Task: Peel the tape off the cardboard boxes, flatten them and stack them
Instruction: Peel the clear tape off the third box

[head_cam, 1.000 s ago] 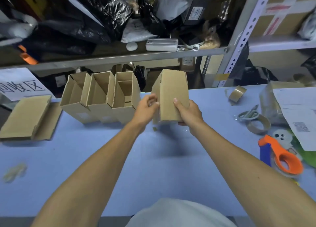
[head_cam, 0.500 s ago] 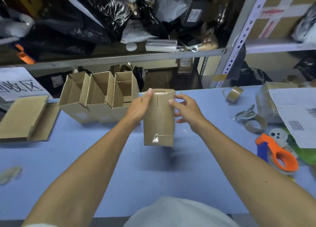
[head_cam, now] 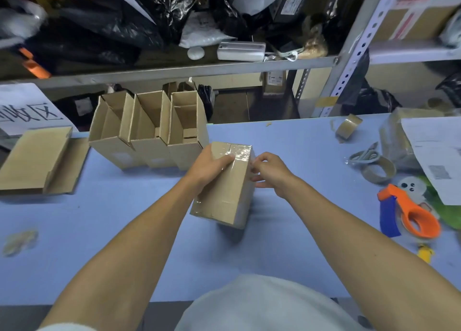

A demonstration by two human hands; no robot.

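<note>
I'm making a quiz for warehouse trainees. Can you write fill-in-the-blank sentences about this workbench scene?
1. The left hand grips the taped box near its ____ end.
2. Behind it stand ____ open boxes in a row.
3. The tape dispenser at the right has an ____ handle.
4. The flattened cardboard lies at the table's ____ side.

Missing words: top; three; orange; left
</note>
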